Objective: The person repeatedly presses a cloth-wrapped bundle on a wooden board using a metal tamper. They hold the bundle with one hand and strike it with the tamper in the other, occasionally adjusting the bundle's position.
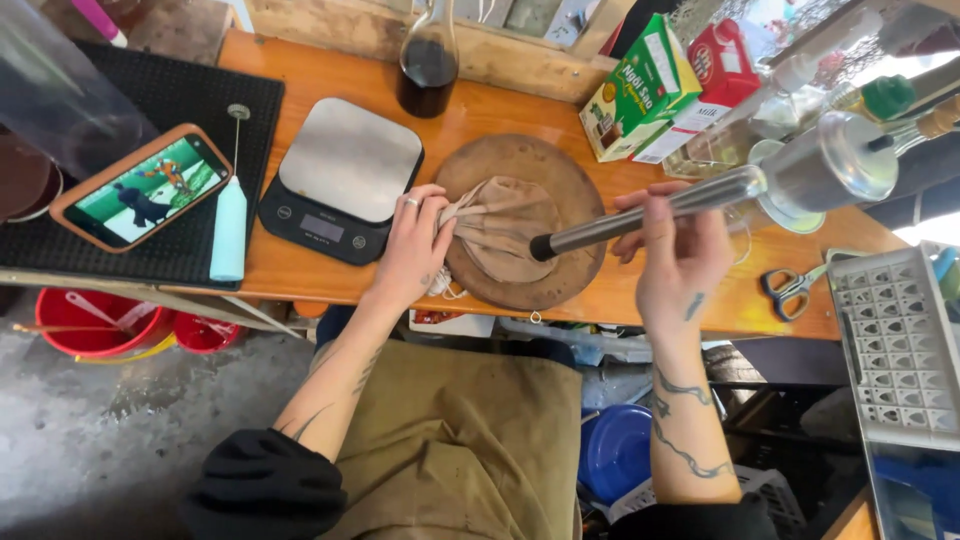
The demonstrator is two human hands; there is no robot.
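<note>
L hand (415, 245) pinches cloth filter bag (500, 230) flat on round wooden board (575, 265); R hand (675, 250) closed round steel pot's long handle (650, 212), tilted twd bag.

Both forearms are bare, tattooed, and reach forward with dark sleeves pushed up to the elbows. The left hand (415, 240) is palm down, its fingers curled in a closed grip. The right hand (680, 250) is raised, fingers closed, wrist nearly straight.

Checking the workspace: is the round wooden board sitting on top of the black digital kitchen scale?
No, the round wooden board lies on the orange table beside the scale.
</note>
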